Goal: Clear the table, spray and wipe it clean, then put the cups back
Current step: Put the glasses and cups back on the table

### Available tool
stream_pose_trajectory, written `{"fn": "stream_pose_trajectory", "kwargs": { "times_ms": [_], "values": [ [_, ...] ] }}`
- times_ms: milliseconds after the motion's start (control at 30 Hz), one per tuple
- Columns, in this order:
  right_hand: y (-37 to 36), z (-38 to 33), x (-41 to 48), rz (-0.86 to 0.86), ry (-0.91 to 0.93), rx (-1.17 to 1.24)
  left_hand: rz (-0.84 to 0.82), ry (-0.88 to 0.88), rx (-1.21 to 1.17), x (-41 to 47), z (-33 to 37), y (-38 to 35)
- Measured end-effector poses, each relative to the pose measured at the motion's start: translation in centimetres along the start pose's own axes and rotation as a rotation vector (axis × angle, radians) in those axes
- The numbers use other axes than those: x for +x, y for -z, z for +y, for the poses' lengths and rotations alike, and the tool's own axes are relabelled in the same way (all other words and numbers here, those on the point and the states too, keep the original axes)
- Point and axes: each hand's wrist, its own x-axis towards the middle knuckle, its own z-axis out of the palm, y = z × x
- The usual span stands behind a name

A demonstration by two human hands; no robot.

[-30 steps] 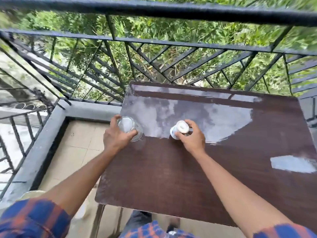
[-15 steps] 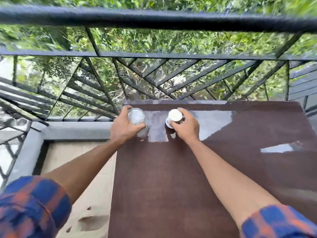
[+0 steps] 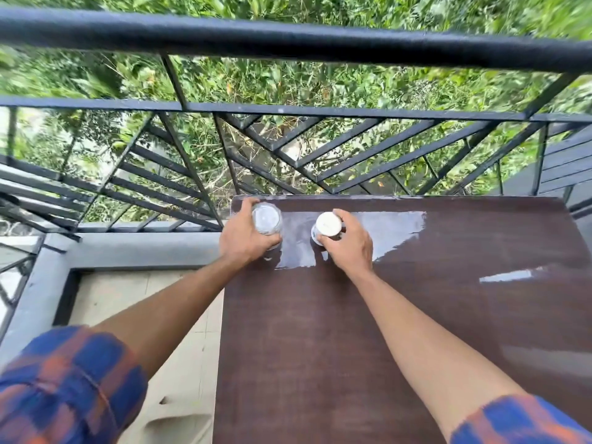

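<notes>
A dark brown table [image 3: 400,331] fills the lower right of the head view, with a shiny patch near its far edge. My left hand [image 3: 245,240] is wrapped around a clear glass cup [image 3: 266,219] turned upside down at the table's far left corner. My right hand [image 3: 347,243] grips a white cup with blue marks [image 3: 326,227], also upside down, a short way to the right of the glass. Both cups sit at or just above the tabletop; contact is hard to tell.
A black metal railing [image 3: 288,43] runs directly behind the table's far edge, with green foliage beyond it. A grey concrete ledge [image 3: 137,251] and tiled floor [image 3: 134,299] lie to the table's left.
Both hands have carried their cups away from me, from mid-table toward the far left corner by the railing. My view has shifted forward with them.
</notes>
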Motion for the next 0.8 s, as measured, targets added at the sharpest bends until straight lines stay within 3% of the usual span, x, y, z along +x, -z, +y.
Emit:
{"fn": "stream_pose_trajectory", "kwargs": {
  "times_ms": [133, 300, 400, 467, 633, 800],
  "values": [
    [-0.1, 0.5, -0.7, -0.077, -0.043, 0.065, -0.005, -0.007, -0.052, -0.4, -0.5, 0.3],
    [0.2, 2.7, -3.8, 0.063, -0.084, 0.138, 0.023, 0.115, -0.21, -3.7, -2.5, 0.3],
    [0.4, 4.5, -7.4, 0.082, -0.054, 0.048, 0.13, 0.212, -0.32, -9.1, -5.0, 0.6],
    [0.5, 5.9, -9.9, 0.008, -0.011, -0.027, 0.2, 0.304, -0.355, -13.8, -7.2, 1.1],
    [0.3, 6.9, -17.9, -0.313, 0.272, -0.159, 0.35, 0.539, -0.43, -29.3, -12.6, 1.2],
    [-0.9, 6.1, -27.5, -0.507, 0.74, -0.173, 0.434, 0.776, -0.452, -44.1, -16.3, -1.8]
  ]
}}
